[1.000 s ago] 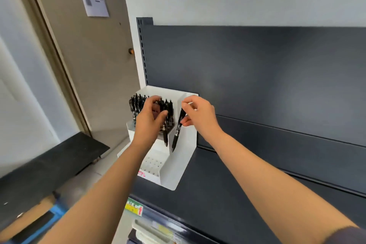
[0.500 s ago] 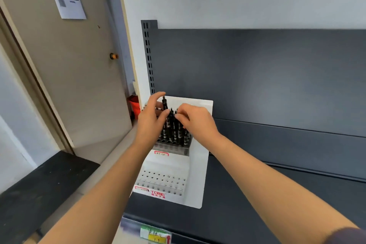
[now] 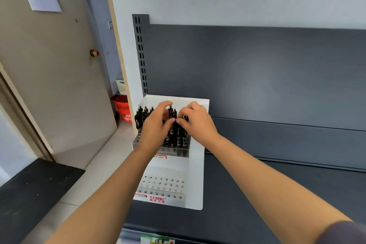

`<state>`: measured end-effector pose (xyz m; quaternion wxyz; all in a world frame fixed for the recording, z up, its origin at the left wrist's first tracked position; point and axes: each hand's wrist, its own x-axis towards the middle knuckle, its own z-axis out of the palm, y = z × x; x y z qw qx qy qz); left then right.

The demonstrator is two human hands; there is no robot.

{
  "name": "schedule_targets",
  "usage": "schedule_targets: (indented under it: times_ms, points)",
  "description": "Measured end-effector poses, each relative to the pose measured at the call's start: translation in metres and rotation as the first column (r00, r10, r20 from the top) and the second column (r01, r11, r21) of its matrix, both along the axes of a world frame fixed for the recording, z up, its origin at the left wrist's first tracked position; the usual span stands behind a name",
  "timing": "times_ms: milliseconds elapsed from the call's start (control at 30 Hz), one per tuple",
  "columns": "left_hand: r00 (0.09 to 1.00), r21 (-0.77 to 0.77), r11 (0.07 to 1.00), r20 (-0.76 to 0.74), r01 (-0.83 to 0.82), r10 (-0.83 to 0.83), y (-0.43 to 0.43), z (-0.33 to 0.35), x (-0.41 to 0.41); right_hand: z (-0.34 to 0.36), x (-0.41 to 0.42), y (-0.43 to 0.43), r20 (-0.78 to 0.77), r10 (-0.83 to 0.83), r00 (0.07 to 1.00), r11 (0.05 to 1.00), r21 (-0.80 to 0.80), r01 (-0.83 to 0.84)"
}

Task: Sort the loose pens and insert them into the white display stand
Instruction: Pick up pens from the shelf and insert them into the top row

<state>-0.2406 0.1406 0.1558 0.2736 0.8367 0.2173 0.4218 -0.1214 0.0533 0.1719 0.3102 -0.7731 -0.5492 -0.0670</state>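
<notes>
The right hand point(image 3: 196, 124) pinches one upright pen point(image 3: 185, 134) in its grip, shaft straight below; the left hand point(image 3: 156, 128) curls its grip round neighbouring pens point(image 3: 172, 134) in the white display stand point(image 3: 196, 168)

Dark grey flat metal shelf point(image 3: 213, 224) stretching away to the right, meeting a matching grey back panel point(image 3: 277, 75), carrying a white stepped plastic display stand point(image 3: 196, 174) at its left end, standing upright, nearing the front edge

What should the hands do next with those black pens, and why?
Probably push the pen pinched by the right hand down into its hole: it stands among the upright pens in the upper row of the white display stand, where the left hand grips its neighbours.
</notes>
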Motion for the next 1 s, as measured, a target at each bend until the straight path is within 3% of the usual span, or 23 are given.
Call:
schedule_targets:
  times_ms: [133,267,600,733,867,1000]
  points:
    - [0.993,0.058,0.998,-0.119,-0.008,0.015,-0.001,-0.014,0.001,0.000,0.004,-0.002,-0.067,0.041,0.997,0.999,-0.021,-0.043]
    - [0.997,0.056,0.997,-0.052,-0.047,0.050,-0.002,-0.013,0.000,0.002,0.003,0.000,-0.063,0.029,0.998,0.999,-0.025,-0.030]
    - [0.989,0.061,0.995,-0.116,-0.082,0.088,-0.004,-0.008,0.000,-0.003,-0.005,0.003,0.047,-0.076,0.996,0.997,-0.012,0.077]
    - [0.989,0.178,0.976,-0.060,-0.123,0.136,-0.012,0.007,0.007,0.001,0.002,-0.008,0.015,-0.049,0.999,0.997,0.064,0.048]
    - [0.995,0.338,0.940,-0.068,-0.043,0.070,-0.039,0.027,0.029,0.005,0.024,-0.040,0.057,-0.101,0.993,0.993,0.064,0.098]
    - [0.973,0.416,0.896,-0.220,0.153,-0.065,-0.082,0.030,0.067,-0.001,0.063,-0.102,0.053,-0.171,0.984,0.985,-0.032,0.172]
